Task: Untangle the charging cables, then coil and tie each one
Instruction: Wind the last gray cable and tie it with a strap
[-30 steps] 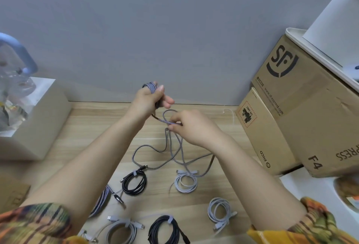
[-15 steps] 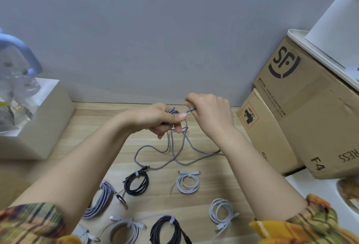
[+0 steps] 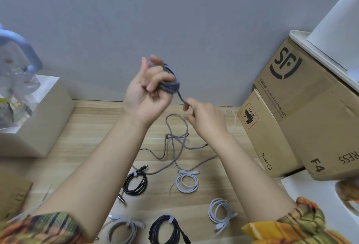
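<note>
My left hand point(image 3: 149, 92) is raised above the wooden table point(image 3: 93, 127) and holds several turns of a grey braided cable point(image 3: 172, 80) wound round its fingers. My right hand point(image 3: 204, 119) pinches the same cable just below the coil. The rest of that cable point(image 3: 174, 142) hangs down and lies in loose loops on the table. Nearer to me lie tied coils: a black one point(image 3: 135, 182), a white one point(image 3: 187, 182), another white one point(image 3: 221, 212), a grey one point(image 3: 122, 228) and a second black one point(image 3: 165, 230).
Two stacked cardboard boxes point(image 3: 303, 111) stand at the right, with a white tray point(image 3: 318, 53) on top. A beige box point(image 3: 37, 115) holding a clear jug point(image 3: 13, 80) sits at the left. A grey wall point(image 3: 174, 20) closes the back edge.
My left hand has lifted and turned palm up with more cable wound on it. My right hand has dropped from beside the left hand to a spot lower right, sliding along the cable.
</note>
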